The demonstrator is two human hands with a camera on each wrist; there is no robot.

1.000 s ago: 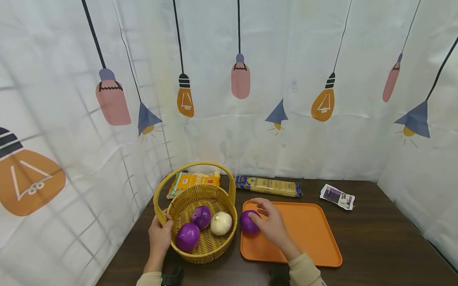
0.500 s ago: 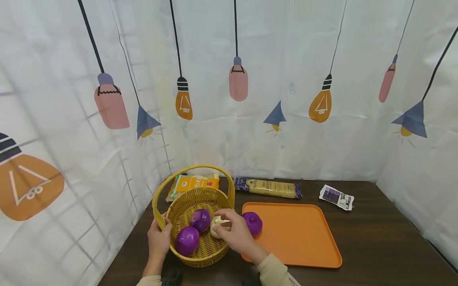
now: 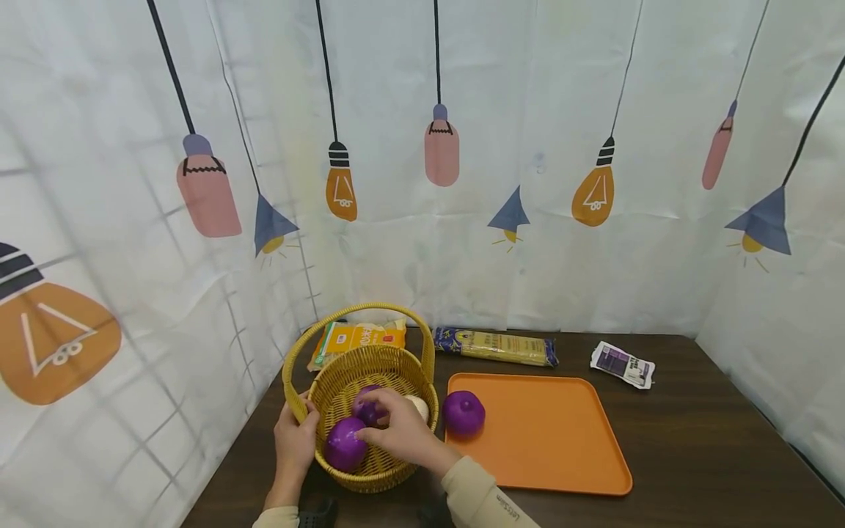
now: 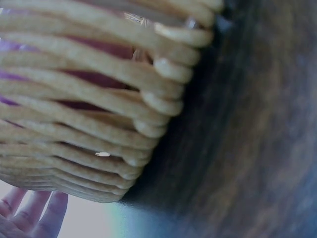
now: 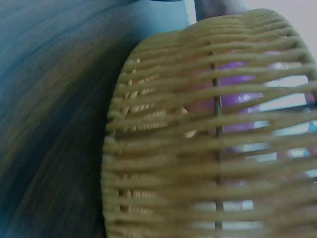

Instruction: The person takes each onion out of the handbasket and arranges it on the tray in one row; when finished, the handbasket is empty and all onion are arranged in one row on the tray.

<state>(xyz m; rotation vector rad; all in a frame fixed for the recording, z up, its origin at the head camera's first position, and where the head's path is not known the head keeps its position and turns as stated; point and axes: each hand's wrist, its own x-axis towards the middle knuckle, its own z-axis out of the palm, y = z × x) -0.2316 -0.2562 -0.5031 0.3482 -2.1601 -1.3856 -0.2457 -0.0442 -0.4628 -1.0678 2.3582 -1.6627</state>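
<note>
At the left rim of the yellow wicker basket (image 3: 376, 480), my left hand (image 3: 295, 440) grips the side by the base of its tall handle. Two purple onions, a front one (image 3: 346, 444) and a rear one (image 3: 365, 407), lie inside with a white onion (image 3: 419, 408), partly covered by my right hand. Over the basket, my right hand (image 3: 403, 433) has its thumb and fingers apart, thumb tip right at the front purple onion and fingertips overlapping the rear one. Another purple onion (image 3: 464, 413) sits on the left end of the orange tray (image 3: 554, 433). Both wrist views show mostly basket weave.
Behind the basket lies an orange and yellow food packet (image 3: 363, 337). A long noodle packet (image 3: 495, 347) is behind the tray, and a small white and purple packet (image 3: 623, 364) is at the back right. Patterned curtains enclose the dark wooden table (image 3: 713, 433).
My right hand has moved left from the purple onion on the tray, past the white onion, to above the purple onions in the basket. My left hand keeps its grip on the basket.
</note>
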